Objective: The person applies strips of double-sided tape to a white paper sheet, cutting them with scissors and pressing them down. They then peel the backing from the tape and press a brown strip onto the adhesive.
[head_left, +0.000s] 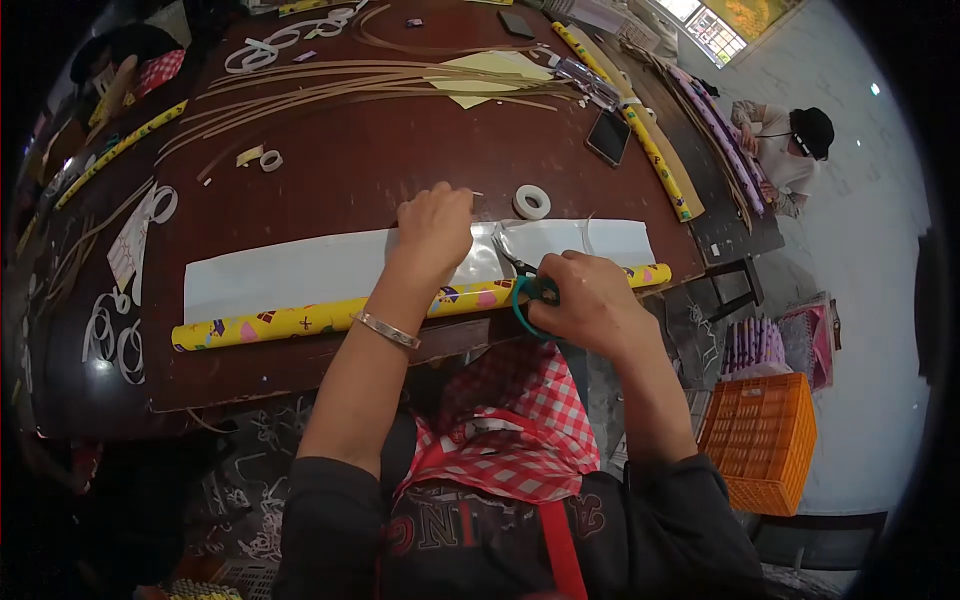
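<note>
A yellow patterned roll of wrapping paper (300, 319) lies along the table's near edge, its white underside (290, 263) spread out flat behind it. My right hand (590, 305) grips scissors (523, 301) with teal handles, their blades pointing away over the white sheet. My left hand (436, 228), closed with the knuckles up, is over the sheet's far edge; a small pale tip shows by its fingers, but what it holds is hidden. Just beyond the sheet, between the hands, sits a roll of white tape (532, 202).
Long brown strips (380, 80) cross the far part of the table (340, 190). A phone (608, 137) lies near another yellow roll (655, 150) at the right. An orange crate (765, 440) stands on the floor. A person in a black hat (790, 150) works at the right.
</note>
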`<control>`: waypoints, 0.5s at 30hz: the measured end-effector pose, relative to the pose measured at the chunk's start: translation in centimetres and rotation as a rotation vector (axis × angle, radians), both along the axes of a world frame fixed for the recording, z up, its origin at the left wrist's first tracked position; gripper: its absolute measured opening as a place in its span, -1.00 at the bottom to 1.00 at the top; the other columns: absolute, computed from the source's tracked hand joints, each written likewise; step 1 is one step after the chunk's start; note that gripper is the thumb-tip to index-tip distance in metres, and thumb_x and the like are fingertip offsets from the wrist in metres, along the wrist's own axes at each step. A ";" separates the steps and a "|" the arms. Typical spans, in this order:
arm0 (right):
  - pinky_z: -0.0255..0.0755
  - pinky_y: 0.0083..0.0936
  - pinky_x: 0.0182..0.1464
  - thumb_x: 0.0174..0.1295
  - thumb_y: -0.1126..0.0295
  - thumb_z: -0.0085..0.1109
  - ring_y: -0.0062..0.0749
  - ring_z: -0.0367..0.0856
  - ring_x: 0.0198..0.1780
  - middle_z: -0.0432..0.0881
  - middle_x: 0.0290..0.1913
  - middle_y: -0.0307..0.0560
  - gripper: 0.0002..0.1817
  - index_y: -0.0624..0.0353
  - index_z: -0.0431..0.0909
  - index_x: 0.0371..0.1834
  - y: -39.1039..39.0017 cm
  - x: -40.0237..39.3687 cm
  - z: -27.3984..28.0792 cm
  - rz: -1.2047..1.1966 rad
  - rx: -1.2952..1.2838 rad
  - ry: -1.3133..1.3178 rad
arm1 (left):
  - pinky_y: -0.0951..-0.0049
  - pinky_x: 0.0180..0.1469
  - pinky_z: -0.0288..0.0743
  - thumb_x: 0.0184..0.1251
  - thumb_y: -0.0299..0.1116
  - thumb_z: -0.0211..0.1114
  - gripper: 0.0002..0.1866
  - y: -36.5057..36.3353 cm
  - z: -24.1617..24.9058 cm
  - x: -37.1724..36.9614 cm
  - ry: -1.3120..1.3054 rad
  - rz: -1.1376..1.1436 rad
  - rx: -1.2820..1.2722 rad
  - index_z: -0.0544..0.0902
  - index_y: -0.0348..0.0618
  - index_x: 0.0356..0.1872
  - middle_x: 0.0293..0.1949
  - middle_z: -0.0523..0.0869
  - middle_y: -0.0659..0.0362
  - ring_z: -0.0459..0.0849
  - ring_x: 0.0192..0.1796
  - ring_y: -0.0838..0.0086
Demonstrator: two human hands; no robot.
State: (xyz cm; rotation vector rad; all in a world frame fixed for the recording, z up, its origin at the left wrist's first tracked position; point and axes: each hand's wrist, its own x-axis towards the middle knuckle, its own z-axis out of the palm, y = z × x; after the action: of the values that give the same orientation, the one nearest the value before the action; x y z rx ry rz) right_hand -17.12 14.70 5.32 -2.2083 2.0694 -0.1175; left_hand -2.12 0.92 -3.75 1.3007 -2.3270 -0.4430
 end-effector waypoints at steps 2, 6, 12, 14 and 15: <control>0.54 -0.10 -0.16 0.01 0.22 0.30 0.17 0.66 -0.26 0.66 -0.37 0.20 -0.69 0.29 0.63 -0.37 -0.3 0.3 -0.1 0.010 0.006 0.003 | 0.07 0.01 0.56 0.29 -0.37 0.24 -0.87 0.0 -0.6 -0.1 0.015 0.010 -0.033 0.70 -0.13 -0.22 -0.15 0.69 0.03 0.68 -0.05 0.07; 0.53 -0.08 -0.15 0.01 0.19 0.30 0.19 0.66 -0.26 0.66 -0.38 0.25 -0.66 0.32 0.63 -0.41 -0.7 0.9 -0.3 -0.001 -0.003 0.003 | 0.08 -0.02 0.58 0.32 -0.37 0.23 -0.88 0.1 -1.1 -0.3 0.037 0.016 -0.076 0.69 -0.14 -0.25 -0.18 0.69 0.02 0.69 -0.08 0.07; 0.53 -0.07 -0.13 0.00 0.15 0.33 0.20 0.66 -0.24 0.66 -0.37 0.28 -0.62 0.34 0.63 -0.39 -1.3 2.1 -0.2 -0.056 0.049 0.000 | 0.08 -0.02 0.58 0.31 -0.41 0.16 -0.85 0.4 -0.7 -0.1 0.039 0.002 -0.085 0.69 -0.14 -0.25 -0.18 0.70 0.03 0.69 -0.08 0.08; 0.53 -0.07 -0.12 -0.01 0.16 0.33 0.21 0.66 -0.24 0.66 -0.38 0.29 -0.61 0.34 0.63 -0.38 -1.5 2.4 -0.3 -0.085 0.082 0.000 | 0.04 0.02 0.56 0.29 -0.43 0.16 -0.82 0.4 -0.2 -0.1 0.048 -0.008 -0.042 0.71 -0.14 -0.20 -0.14 0.71 0.03 0.70 -0.03 0.08; 0.54 -0.06 -0.09 0.03 0.11 0.31 0.20 0.68 -0.21 0.67 -0.36 0.28 -0.59 0.33 0.63 -0.35 -1.6 2.6 -0.4 -0.090 0.087 0.017 | -0.01 0.07 0.55 0.28 -0.45 0.15 -0.78 0.4 -0.1 -0.1 0.049 -0.019 -0.001 0.73 -0.14 -0.16 -0.11 0.73 0.03 0.71 0.02 0.08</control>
State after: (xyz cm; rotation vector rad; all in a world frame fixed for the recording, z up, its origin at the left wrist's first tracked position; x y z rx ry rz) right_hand -14.57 13.11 4.93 -2.0748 2.1398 -0.0157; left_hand -2.22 1.34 -3.84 1.2549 -2.3003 -0.4746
